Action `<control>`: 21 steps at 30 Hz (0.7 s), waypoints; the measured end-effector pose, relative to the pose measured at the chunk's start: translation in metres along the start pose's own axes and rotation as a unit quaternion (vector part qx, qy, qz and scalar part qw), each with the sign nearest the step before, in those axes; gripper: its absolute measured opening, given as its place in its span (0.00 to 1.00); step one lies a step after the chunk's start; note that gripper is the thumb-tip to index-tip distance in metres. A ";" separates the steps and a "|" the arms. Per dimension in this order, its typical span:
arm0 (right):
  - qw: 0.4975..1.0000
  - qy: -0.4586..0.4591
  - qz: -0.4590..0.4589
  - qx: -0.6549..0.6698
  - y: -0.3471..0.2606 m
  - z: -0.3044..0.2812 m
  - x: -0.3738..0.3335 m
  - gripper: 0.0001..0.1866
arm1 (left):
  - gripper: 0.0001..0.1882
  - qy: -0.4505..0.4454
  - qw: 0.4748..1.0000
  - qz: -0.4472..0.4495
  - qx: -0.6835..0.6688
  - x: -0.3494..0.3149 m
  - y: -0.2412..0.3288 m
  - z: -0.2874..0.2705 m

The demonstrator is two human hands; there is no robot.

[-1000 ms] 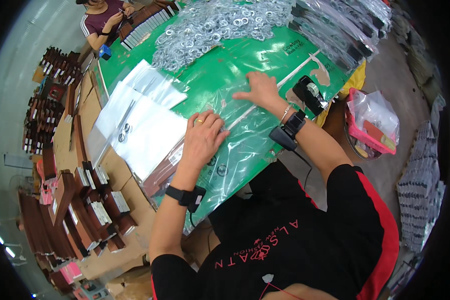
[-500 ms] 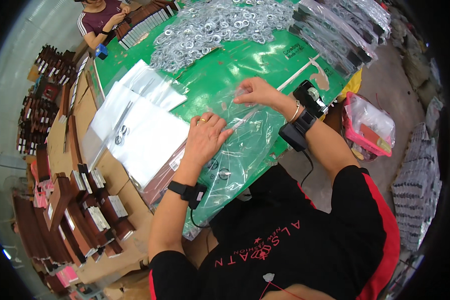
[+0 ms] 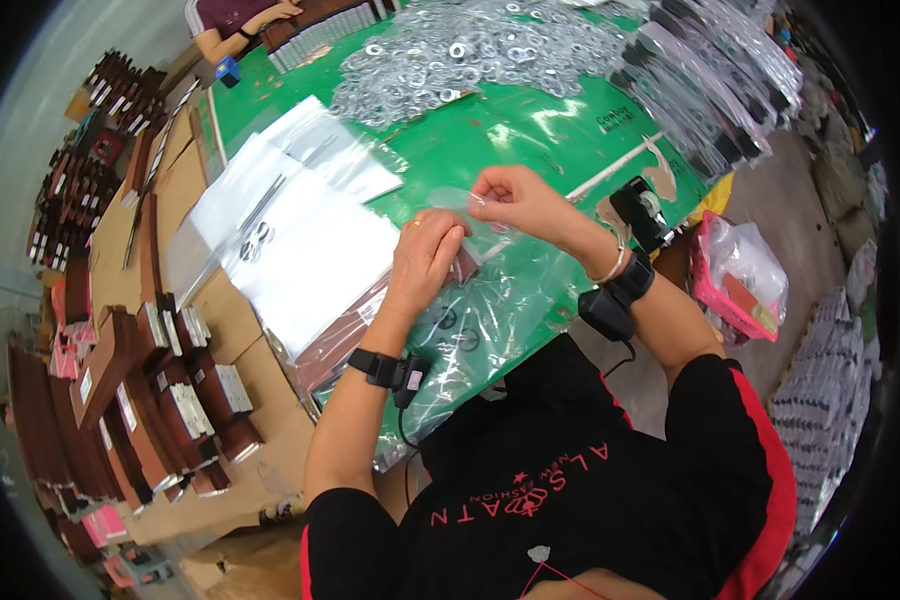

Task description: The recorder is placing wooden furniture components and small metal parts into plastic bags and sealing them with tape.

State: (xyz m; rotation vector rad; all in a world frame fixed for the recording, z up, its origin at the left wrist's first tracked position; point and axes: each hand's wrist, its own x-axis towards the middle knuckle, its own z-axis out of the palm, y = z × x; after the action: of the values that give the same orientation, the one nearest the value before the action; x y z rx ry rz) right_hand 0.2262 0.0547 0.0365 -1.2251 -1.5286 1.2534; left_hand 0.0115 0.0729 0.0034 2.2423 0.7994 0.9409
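Observation:
A clear plastic bag [image 3: 510,300] with dark printed marks lies over the green table's near edge. My right hand [image 3: 520,207] pinches the clear film at the bag's far end, thumb against forefinger. My left hand [image 3: 427,262] is closed over a flat brown strip [image 3: 345,345], fingers together and bent. The strip's end shows beside the left thumb, under the clear film. How far it lies inside the bag I cannot tell. Left of my left hand is a stack of white-looking clear bags [image 3: 315,265], with more bags [image 3: 345,165] behind it.
A heap of grey rings [image 3: 470,55] covers the table's far side. A black tape dispenser [image 3: 642,212] stands at the right edge, near a pink basket [image 3: 735,285]. Brown slat bundles [image 3: 160,400] lie at left on cardboard. A co-worker [image 3: 235,20] sits at the far left.
My left hand has moved away from me and closer to the right hand. The brown strip's end now shows beside its thumb. My right hand still pinches the film; the whole view has shifted slightly.

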 end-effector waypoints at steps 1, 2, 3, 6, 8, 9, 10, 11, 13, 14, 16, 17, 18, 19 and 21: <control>0.999 -0.004 -0.038 -0.018 0.000 0.012 0.006 0.09 | 0.13 0.033 0.999 -0.011 -0.020 -0.008 -0.005 -0.009; 0.986 0.001 -0.119 -0.115 -0.004 0.023 0.009 0.10 | 0.11 0.063 0.983 -0.089 -0.148 -0.031 -0.038 0.003; 0.990 0.005 -0.078 -0.113 -0.001 0.019 0.002 0.13 | 0.12 0.123 0.992 0.027 -0.003 -0.030 -0.048 0.030; 0.995 0.026 -0.005 -0.093 -0.001 0.001 -0.025 0.05 | 0.11 0.270 0.957 0.021 -0.108 -0.001 -0.047 0.069; 0.998 0.030 0.003 -0.061 -0.007 0.011 -0.031 0.05 | 0.12 0.323 0.932 -0.037 -0.163 0.014 -0.009 0.053; 0.999 0.024 -0.009 -0.031 -0.002 0.028 -0.032 0.05 | 0.12 0.323 0.929 -0.035 -0.177 0.003 -0.011 0.043; 1.000 -0.003 -0.019 -0.024 0.004 0.041 -0.030 0.05 | 0.13 0.334 0.928 -0.025 -0.165 -0.005 -0.009 0.032; 0.998 -0.003 -0.046 -0.043 0.010 0.057 -0.022 0.06 | 0.13 0.356 0.924 -0.029 -0.138 -0.011 -0.012 0.025; 0.995 -0.020 -0.082 -0.057 0.022 0.077 -0.017 0.06 | 0.13 0.374 0.911 -0.031 -0.172 -0.012 -0.018 0.026; 0.994 -0.007 -0.069 -0.089 0.028 0.076 -0.018 0.06 | 0.13 0.387 0.907 -0.035 -0.160 -0.008 -0.015 0.027; 0.967 0.017 -0.087 -0.238 0.033 0.084 -0.016 0.07 | 0.14 0.400 0.906 -0.005 -0.137 0.000 -0.012 0.028; 0.967 0.010 -0.089 -0.238 0.036 0.092 -0.016 0.07 | 0.14 0.405 0.904 -0.007 -0.133 -0.002 -0.012 0.026; 0.961 0.035 -0.119 -0.248 0.040 0.102 -0.020 0.08 | 0.14 0.397 0.907 -0.015 -0.142 -0.004 -0.013 0.025; 0.952 0.063 -0.148 -0.262 0.040 0.109 -0.024 0.10 | 0.15 0.387 0.909 -0.021 -0.155 -0.003 -0.011 0.024; 0.933 0.090 -0.141 -0.317 0.039 0.115 -0.031 0.12 | 0.14 0.364 0.919 -0.028 -0.148 -0.003 -0.010 0.023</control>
State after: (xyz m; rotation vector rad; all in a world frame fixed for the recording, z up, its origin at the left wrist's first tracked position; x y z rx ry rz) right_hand 0.1301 0.0017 -0.0242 -1.3957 -1.9576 0.4436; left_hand 0.0246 0.0711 -0.0185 1.5817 0.9367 1.7769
